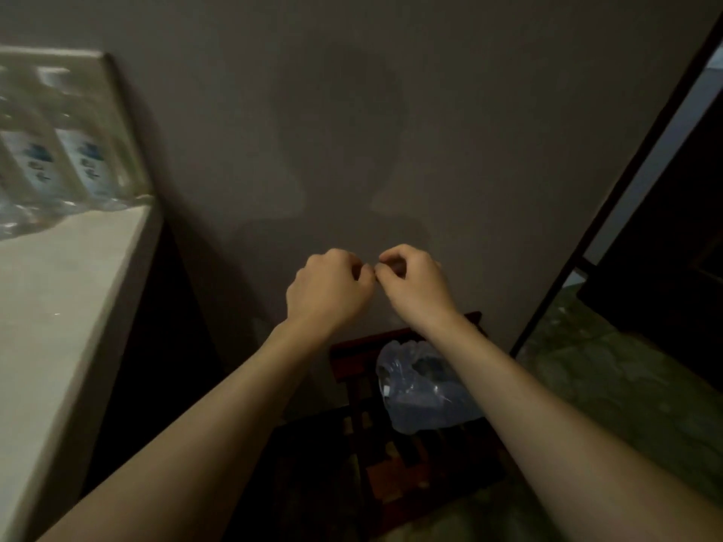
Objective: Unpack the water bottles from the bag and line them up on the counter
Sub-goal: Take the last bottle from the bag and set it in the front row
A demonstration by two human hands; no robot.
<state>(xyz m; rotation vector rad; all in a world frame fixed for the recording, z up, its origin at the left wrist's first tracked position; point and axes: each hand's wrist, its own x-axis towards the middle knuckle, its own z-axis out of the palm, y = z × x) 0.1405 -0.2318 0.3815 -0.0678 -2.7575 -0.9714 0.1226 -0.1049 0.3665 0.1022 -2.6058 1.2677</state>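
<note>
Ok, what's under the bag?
The bag sits on a dark red slatted wooden stand. The slats directly under it are covered, and the right forearm hides the bag's right side.

A pale counter [58, 307] runs along the left, and two blurred water bottles [58, 150] with white-and-blue labels stand on its far end. Right of the counter and lower down, a dark wooden stool [352, 369] carries a crumpled bluish plastic bag [422, 393].

Bottles [58, 158] on counter [58, 307] — bag [422, 389] below
</note>
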